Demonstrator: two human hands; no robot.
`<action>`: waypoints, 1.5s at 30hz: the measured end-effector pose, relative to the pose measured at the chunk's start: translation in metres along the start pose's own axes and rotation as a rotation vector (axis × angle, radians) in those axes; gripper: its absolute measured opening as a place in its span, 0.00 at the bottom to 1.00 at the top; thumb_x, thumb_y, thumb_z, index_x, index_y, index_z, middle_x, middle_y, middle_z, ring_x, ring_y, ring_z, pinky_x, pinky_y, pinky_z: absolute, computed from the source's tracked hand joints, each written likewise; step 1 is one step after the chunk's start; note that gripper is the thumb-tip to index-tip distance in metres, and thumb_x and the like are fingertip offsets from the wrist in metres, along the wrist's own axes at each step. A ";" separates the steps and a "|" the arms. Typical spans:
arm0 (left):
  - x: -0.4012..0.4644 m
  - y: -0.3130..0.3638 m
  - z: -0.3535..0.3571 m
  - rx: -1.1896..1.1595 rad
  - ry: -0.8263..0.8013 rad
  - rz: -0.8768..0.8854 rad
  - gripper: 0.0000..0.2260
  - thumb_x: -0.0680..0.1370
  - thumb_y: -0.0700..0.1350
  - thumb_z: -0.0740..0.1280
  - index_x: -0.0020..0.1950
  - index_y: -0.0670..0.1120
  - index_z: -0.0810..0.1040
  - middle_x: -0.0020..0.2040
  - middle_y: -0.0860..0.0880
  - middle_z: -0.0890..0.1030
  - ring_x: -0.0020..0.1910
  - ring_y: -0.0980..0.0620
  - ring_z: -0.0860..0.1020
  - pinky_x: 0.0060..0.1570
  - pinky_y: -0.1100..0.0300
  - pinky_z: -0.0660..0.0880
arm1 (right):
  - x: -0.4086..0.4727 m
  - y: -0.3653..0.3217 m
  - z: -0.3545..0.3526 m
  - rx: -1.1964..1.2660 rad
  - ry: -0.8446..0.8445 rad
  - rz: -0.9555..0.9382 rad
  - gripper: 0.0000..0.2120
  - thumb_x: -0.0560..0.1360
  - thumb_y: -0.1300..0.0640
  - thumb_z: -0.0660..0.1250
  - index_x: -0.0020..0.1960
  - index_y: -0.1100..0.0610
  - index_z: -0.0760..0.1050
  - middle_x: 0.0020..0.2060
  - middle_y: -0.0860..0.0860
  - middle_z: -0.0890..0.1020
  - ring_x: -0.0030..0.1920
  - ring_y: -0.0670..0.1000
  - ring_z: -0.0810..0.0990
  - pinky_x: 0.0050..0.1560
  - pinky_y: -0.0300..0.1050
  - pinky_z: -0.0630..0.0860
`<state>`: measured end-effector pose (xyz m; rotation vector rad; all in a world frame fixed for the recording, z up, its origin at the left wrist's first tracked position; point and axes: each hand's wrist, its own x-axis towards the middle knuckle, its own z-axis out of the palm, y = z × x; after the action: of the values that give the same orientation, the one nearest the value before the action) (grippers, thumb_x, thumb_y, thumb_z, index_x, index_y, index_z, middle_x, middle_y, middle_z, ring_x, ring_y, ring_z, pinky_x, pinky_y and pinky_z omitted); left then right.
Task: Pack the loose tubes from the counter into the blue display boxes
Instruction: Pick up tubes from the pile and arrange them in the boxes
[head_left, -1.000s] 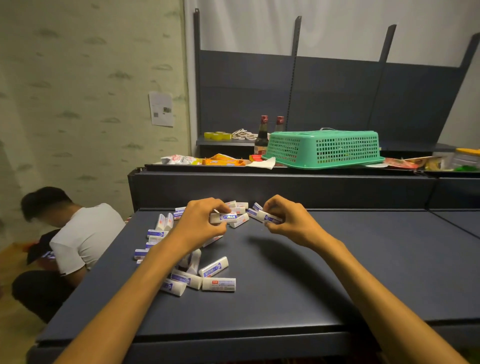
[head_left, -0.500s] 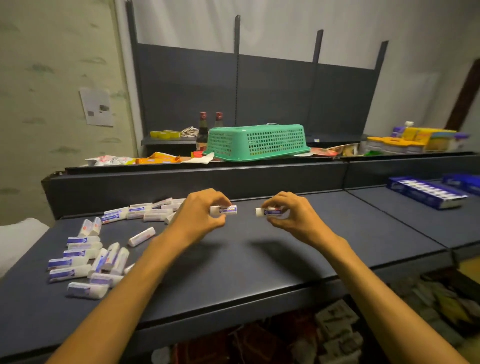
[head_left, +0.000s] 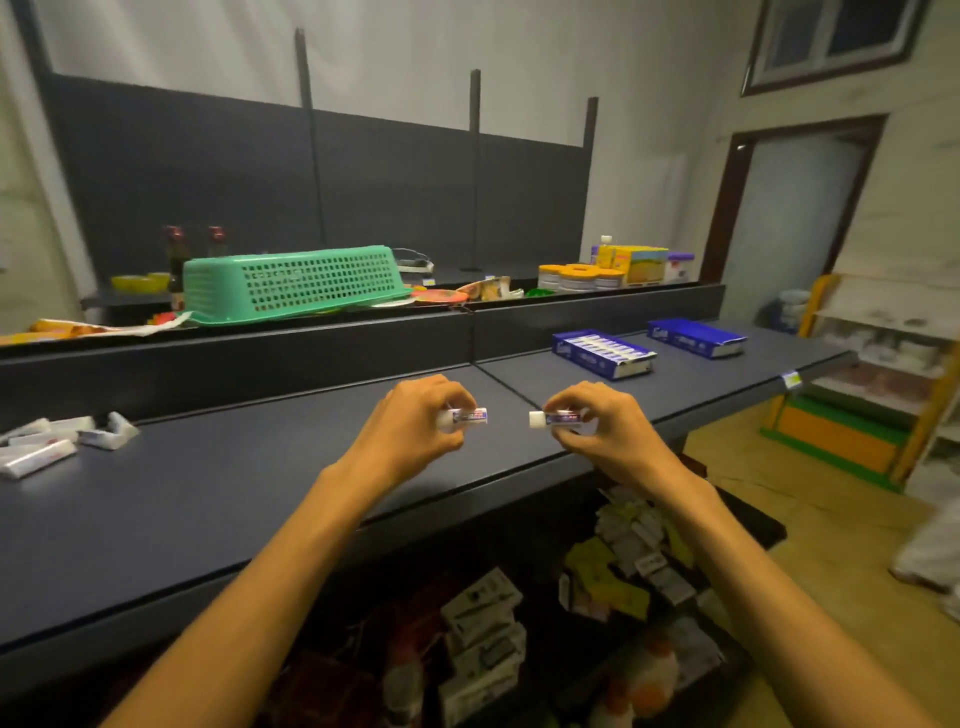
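The left hand (head_left: 415, 421) pinches one tube (head_left: 469, 417) and the right hand (head_left: 597, 426) pinches another tube (head_left: 553, 419), both long axes lying left to right above the counter (head_left: 234, 509). The nearer blue display box (head_left: 602, 353) lies far and to the right of both grips, so the right hand is closer (a second blue box (head_left: 693, 338) sits beyond). The fingertips hide much of each tube; the loose pile (head_left: 47, 447) is cut off at the left edge.

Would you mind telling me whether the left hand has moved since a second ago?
Yes. The left hand, holding a tube, has moved rightward from the loose tubes toward the blue display boxes.
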<state>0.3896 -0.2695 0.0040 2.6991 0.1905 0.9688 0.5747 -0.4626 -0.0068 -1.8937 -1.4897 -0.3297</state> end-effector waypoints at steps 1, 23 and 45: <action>0.010 0.014 0.012 -0.001 -0.015 0.013 0.12 0.68 0.41 0.75 0.51 0.49 0.82 0.46 0.51 0.81 0.43 0.51 0.78 0.44 0.51 0.79 | -0.008 0.013 -0.013 -0.008 0.012 0.014 0.12 0.71 0.60 0.74 0.54 0.53 0.80 0.47 0.48 0.81 0.48 0.48 0.78 0.49 0.46 0.78; 0.256 0.126 0.250 -0.086 -0.082 0.129 0.14 0.70 0.42 0.76 0.55 0.48 0.81 0.51 0.49 0.82 0.49 0.52 0.79 0.49 0.52 0.79 | -0.006 0.299 -0.164 -0.185 0.108 0.221 0.13 0.72 0.60 0.73 0.56 0.54 0.79 0.51 0.48 0.81 0.50 0.43 0.75 0.46 0.29 0.70; 0.474 0.153 0.427 -0.005 -0.089 -0.007 0.14 0.71 0.45 0.75 0.56 0.51 0.80 0.54 0.52 0.80 0.51 0.54 0.77 0.47 0.53 0.80 | 0.090 0.596 -0.226 -0.091 0.045 0.138 0.13 0.72 0.58 0.73 0.56 0.50 0.79 0.51 0.47 0.81 0.50 0.45 0.77 0.48 0.46 0.78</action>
<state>1.0321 -0.4027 0.0186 2.7278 0.1793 0.8442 1.2031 -0.6017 -0.0058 -2.0360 -1.3268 -0.3791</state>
